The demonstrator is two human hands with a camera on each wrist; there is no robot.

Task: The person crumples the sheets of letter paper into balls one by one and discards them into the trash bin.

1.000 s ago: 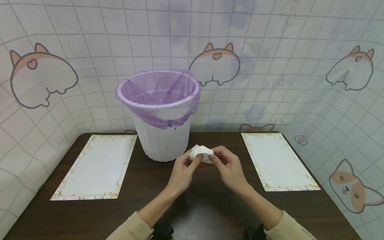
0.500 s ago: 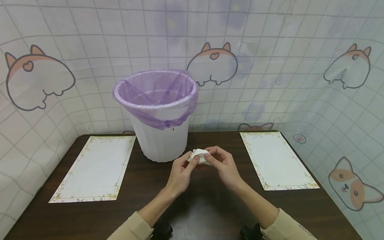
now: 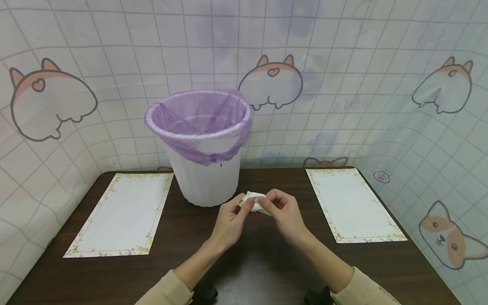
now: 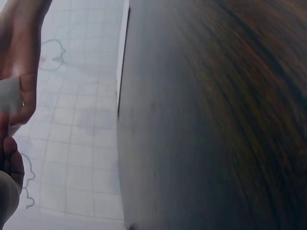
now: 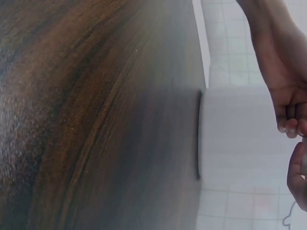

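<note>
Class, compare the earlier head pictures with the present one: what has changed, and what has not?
The crumpled white tissue now sits slightly lower in the head view and looks flatter. The left hand and right hand have barely shifted; both still hold it, so nothing was newly grasped or let go. The bin, left paper and right paper stayed put on the table.

White wad (image 3: 257,205) partly hidden by hands (image 3: 228,222), sleeves (image 3: 170,290) cut off at bottom edge

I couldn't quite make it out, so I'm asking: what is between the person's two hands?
A crumpled white piece, perhaps tissue, bridges the gap: the left hand and the right hand both pinch it. The head view shows this best.
</note>
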